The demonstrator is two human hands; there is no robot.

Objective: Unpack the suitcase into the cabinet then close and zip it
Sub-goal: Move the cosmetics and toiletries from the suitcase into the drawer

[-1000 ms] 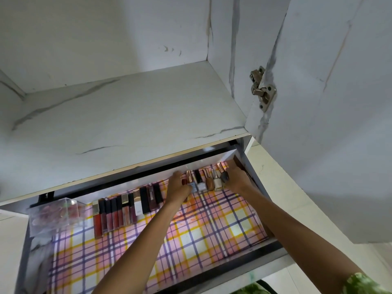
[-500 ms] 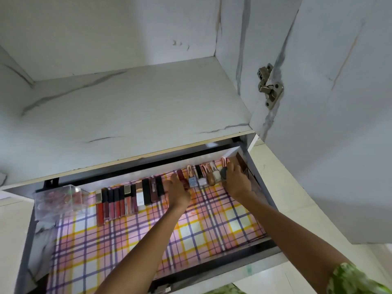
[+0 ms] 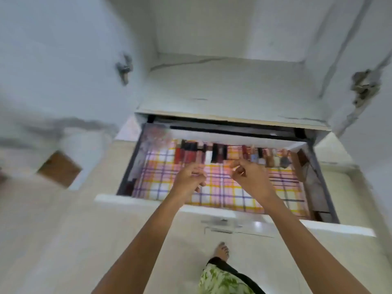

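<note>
An open cabinet drawer (image 3: 212,205) lined with plaid paper holds a row of lipsticks (image 3: 191,153) and small nail polish bottles (image 3: 267,159) along its back edge. My left hand (image 3: 188,179) and my right hand (image 3: 250,177) hover over the plaid liner, pulled back from the row, with fingers loosely curled and nothing in them. The frame is blurred by motion. No suitcase is in view.
A white marble-pattern shelf (image 3: 229,92) sits above the drawer, with open cabinet doors (image 3: 63,60) and hinges on both sides. A clear box (image 3: 154,132) stands in the drawer's back left corner. Tiled floor and my foot (image 3: 221,251) lie below.
Both hands have drawn back from the nail polish bottles toward me, holding nothing. The view has swung down and back, showing the drawer front and the floor.
</note>
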